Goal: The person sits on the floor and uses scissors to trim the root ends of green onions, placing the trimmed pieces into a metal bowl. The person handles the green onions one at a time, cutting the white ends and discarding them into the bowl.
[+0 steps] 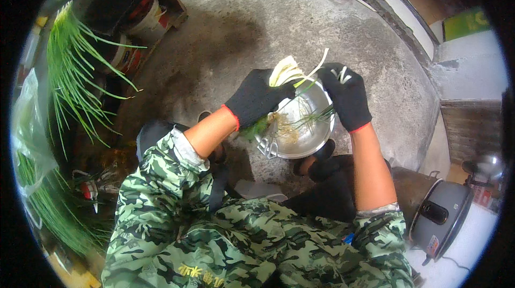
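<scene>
My left hand, in a black knit glove with red cuff trim, is closed around a bunch of scallions. Their white ends stick up past the glove, and green tops hang below it. My right hand, gloved the same way, has its fingers curled on a scallion stalk, whose thin green leaves trail beneath the glove. White scraps show at its fingers. One loose pale stalk end points up between the hands. Under both hands stands a metal basin with rootlike, straw-coloured trimmings inside.
At the left lie a bunch of long green scallions, a clear plastic bag and more scallions. A bucket stands on a shelf behind. A grey lidded cooker is near my right elbow. The floor is concrete.
</scene>
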`<state>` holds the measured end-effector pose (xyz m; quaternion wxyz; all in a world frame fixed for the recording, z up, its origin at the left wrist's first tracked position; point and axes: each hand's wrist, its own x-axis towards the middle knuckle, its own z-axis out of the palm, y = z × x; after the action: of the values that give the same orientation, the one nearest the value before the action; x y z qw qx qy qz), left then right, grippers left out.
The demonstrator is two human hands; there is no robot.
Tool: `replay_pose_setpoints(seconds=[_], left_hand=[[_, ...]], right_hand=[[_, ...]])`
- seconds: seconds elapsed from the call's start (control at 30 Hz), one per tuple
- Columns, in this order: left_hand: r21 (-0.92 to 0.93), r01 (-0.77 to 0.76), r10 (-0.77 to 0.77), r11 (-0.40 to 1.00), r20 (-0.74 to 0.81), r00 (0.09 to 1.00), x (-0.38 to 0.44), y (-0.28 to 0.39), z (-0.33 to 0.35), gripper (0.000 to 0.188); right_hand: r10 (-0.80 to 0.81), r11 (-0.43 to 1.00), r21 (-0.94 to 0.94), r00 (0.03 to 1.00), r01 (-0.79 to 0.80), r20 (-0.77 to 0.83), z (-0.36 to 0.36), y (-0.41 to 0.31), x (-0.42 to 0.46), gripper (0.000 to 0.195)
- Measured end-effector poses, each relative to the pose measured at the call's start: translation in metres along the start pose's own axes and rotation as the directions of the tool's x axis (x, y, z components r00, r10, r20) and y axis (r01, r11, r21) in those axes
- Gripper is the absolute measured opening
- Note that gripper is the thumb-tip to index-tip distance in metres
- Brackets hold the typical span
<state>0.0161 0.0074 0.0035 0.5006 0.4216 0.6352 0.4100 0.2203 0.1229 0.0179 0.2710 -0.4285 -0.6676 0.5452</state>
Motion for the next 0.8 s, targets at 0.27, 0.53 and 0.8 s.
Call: replay_pose_setpoints(seconds=[0.27, 0.53, 0.8], left_hand=[[0.145, -0.037, 0.026, 0.989, 0.079, 0.997, 0.001, 0.008, -0.002, 0.029], [0.111, -0.109, 0.104, 0.988, 0.058, 0.993, 0.001, -0.016, -0.005, 0.029], [0.081, 0.024, -0.028, 0.996, 0.05, 0.998, -0.001, 0.0, -0.004, 0.028]], right_hand=[[-0.031, 1.0, -0.009, 0.96, 0.03, -0.278, -0.041, 0.011, 0.016, 0.017], [-0.13, 0.973, -0.218, 0.954, 0.071, -0.269, -0.064, 0.019, 0.026, 0.018], [0.098, 0.857, -0.512, 0.993, -0.053, 0.062, -0.05, 0.034, 0.018, 0.025]])
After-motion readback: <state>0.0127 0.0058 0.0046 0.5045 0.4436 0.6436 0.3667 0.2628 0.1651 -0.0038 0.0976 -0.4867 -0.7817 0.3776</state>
